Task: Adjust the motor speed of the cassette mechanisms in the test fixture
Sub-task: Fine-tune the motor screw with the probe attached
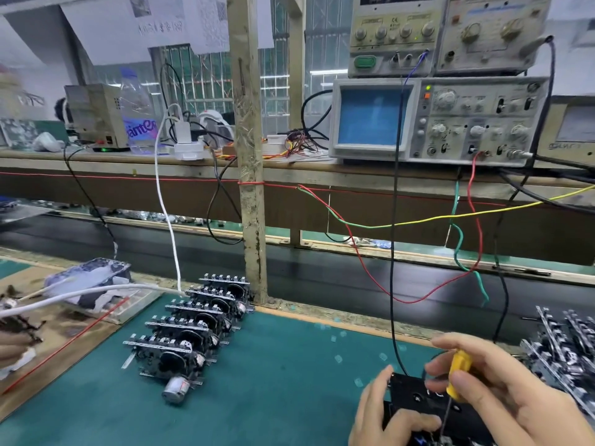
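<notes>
- right hand (502,394) pinches a small yellow-handled screwdriver (458,375), thin shaft pointing down; the tip is cut off at the frame's bottom edge, so can't see what it touches
- left hand (383,413) grips the black plastic test fixture (415,392), thumb on its far-left corner, fingers curled onto its top, at the near right of the green mat (273,381)
- row of black-and-silver cassette mechanisms (193,329) sits well left; another pile (566,346), blurry, at far right
</notes>
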A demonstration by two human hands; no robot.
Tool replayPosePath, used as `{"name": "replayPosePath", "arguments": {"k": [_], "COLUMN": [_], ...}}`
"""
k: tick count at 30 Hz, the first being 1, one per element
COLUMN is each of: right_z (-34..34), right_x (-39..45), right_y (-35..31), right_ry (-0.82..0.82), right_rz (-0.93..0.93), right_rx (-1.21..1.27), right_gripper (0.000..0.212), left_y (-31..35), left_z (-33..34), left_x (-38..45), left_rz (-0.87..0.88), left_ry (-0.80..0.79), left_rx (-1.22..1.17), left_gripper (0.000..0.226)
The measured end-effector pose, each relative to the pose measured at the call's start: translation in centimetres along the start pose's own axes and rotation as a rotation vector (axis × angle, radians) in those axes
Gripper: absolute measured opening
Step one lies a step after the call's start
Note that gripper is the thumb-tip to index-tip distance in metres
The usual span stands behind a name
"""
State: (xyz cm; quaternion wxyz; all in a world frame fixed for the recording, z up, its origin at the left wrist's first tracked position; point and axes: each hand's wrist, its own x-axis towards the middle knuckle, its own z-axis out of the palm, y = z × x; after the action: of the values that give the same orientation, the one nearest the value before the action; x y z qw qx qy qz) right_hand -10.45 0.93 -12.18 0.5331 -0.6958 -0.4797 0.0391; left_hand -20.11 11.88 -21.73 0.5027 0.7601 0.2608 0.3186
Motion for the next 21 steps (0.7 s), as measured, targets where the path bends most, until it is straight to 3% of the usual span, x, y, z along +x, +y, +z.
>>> {"name": "replayPosePath", "arguments": {"k": [2,5,9,11,16,21], "right_z": [0.1,-0.1,-0.3,-0.4,-0.2,-0.1], "right_x": [-0.1,-0.2,-0.2,-0.2,-0.4,-0.5], "right_y": [0.5,0.2,0.2,0.0,-0.6,-0.8], "right_ry": [0.019,0.035,0.037,0.012,-0.006,0.014], "right_rz": [-0.008,0.013,0.011,0.013,-0.028,-0.013], "right_rx": [0.013,0.016,0.037,0.051,0.023,0.007], "right_gripper": [0.042,0.043,0.043,0.042,0.039,0.041], "left_y": [0.8,1.4,1.9,2.2,3.4,3.8], "left_z": [0.1,0.3,-0.6,-0.5,-1.0,-1.4], "left_x": [-0.6,-1.0,-0.4,-0.6,-1.1,-1.1], "left_rz": [0.013,-0.069,-0.131,-0.117,-0.172,-0.179], "left_ry": [-0.035,-0.048,0.007,-0.031,0.043,-0.038], "left_rx": [0.074,0.004,-0.159,-0.111,-0.096,-0.117], "left_gripper": [0.048,0.021,0.048,0.046,0.055,0.056]}}
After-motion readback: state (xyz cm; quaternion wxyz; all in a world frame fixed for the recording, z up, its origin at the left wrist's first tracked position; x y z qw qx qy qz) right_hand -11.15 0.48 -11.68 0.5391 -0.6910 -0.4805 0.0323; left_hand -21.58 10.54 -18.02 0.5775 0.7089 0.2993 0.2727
